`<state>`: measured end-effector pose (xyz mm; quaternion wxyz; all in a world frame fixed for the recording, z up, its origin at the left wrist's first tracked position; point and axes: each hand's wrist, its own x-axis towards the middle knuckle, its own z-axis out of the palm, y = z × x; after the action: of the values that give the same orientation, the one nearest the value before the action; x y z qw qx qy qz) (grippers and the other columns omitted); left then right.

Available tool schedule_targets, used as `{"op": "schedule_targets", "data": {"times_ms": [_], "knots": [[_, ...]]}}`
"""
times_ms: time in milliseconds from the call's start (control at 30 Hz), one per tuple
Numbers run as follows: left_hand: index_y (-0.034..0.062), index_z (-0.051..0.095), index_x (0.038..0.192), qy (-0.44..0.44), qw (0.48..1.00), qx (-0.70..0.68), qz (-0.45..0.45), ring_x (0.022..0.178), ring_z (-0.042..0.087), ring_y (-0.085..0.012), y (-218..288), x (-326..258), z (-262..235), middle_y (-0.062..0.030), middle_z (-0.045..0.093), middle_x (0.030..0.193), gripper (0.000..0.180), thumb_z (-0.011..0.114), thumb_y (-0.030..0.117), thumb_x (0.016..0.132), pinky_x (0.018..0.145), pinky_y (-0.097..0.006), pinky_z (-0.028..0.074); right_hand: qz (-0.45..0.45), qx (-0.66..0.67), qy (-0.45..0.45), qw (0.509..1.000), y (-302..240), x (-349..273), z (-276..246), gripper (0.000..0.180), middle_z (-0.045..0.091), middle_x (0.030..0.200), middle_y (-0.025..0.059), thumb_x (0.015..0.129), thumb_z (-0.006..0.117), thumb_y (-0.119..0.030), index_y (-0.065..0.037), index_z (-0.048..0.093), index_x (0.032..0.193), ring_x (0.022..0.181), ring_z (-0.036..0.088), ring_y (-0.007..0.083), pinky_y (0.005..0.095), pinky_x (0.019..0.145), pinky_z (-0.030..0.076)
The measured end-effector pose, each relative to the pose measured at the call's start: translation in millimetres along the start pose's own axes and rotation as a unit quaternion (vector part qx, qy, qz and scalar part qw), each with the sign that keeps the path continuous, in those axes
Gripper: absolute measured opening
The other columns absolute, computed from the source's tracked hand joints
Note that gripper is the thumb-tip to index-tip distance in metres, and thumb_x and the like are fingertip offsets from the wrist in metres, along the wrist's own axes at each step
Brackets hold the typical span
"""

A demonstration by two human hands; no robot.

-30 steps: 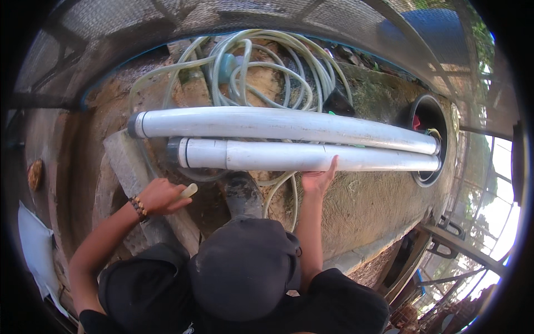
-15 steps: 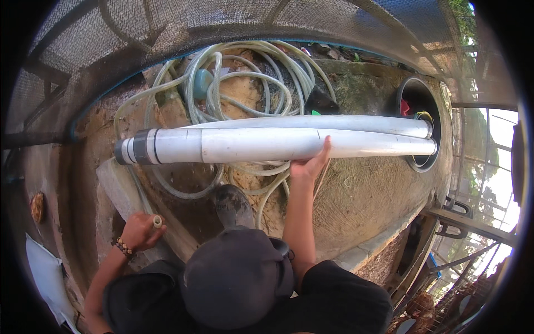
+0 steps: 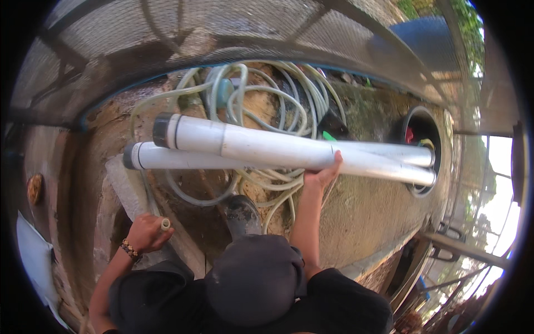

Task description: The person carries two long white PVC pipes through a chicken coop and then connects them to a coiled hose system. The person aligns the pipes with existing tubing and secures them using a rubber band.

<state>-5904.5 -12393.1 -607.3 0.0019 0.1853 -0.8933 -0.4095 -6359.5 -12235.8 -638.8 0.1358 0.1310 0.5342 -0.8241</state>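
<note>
My right hand (image 3: 322, 173) grips a long white pipe (image 3: 261, 142) near its middle, thumb up along its side and the other fingers hidden beneath. The pipe's left end has a dark band. Underneath it a second white pipe (image 3: 194, 158) crosses at a slant, also dark at its left end. The right ends of both pipes reach over a black bucket (image 3: 411, 115). At lower left, my left hand (image 3: 146, 232) is closed around the end of a clear hose (image 3: 165, 224), its round opening showing above the fist.
Coils of clear hose (image 3: 308, 94) lie on the wet ground behind and under the pipes. A concrete block (image 3: 125, 186) is at the left. Mesh netting (image 3: 245, 30) runs along the far side. A white sack (image 3: 33, 253) lies at far left, and a dark boot (image 3: 243, 214) stands nearer me.
The upper pipe's left end has swung away from me, so the two pipes now cross and the lower one's left end shows. My left hand still holds the hose end. The view has shifted slightly.
</note>
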Motion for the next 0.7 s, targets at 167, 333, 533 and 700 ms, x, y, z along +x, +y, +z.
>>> {"op": "schedule_targets", "data": {"times_ms": [167, 333, 533, 700], "knots": [[0.0097, 0.06, 0.084, 0.043, 0.999, 0.008, -0.005, 0.06, 0.059, -0.0307, -12.1, -12.8, -3.7, -0.0088, 0.06, 0.064, 0.019, 0.069, 0.026, 0.082, 0.06, -0.04, 0.045, -0.014, -0.048, -0.043, 0.998, -14.7, -7.1, 27.1, 0.077, 0.053, 0.123, 0.0176, 0.08, 0.056, -0.054, -0.002, 0.041, 0.134, 0.116, 0.052, 0.0349, 0.0529, 0.099, 0.044], [0.0098, 0.06, 0.081, 0.01, 1.0, -0.006, 0.017, 0.06, 0.061, -0.0326, -24.7, -14.5, -14.1, -0.0113, 0.058, 0.061, 0.02, 0.07, 0.027, 0.081, 0.056, -0.042, 0.046, -0.058, -0.085, 0.061, 0.993, -42.1, -43.4, 78.6, 0.071, 0.054, 0.12, 0.0192, 0.082, 0.053, -0.053, 0.0, 0.042, 0.13, 0.115, 0.053, 0.0352, 0.0541, 0.093, 0.048], [0.0048, 0.06, 0.081, -0.146, 0.988, 0.054, 0.02, 0.056, 0.061, -0.0363, 1.7, 59.2, -36.2, -0.0151, 0.058, 0.058, 0.04, 0.054, 0.043, 0.093, 0.055, -0.047, 0.048, -0.027, 0.031, -0.025, 0.999, -119.6, -80.2, 145.7, 0.068, 0.052, 0.126, 0.0158, 0.082, 0.058, -0.048, -0.006, 0.041, 0.132, 0.117, 0.052, 0.0349, 0.0535, 0.098, 0.045], [-0.0024, 0.059, 0.097, -0.082, 0.993, 0.084, 0.003, 0.075, 0.064, -0.0408, 111.7, 193.9, -62.2, -0.0227, 0.066, 0.079, 0.047, 0.045, 0.042, 0.098, 0.067, -0.047, 0.051, -0.068, 0.043, 0.001, 0.997, -216.9, -124.8, 200.7, 0.069, 0.053, 0.122, 0.016, 0.082, 0.06, -0.046, -0.006, 0.039, 0.133, 0.113, 0.054, 0.0343, 0.0514, 0.097, 0.046]]}}
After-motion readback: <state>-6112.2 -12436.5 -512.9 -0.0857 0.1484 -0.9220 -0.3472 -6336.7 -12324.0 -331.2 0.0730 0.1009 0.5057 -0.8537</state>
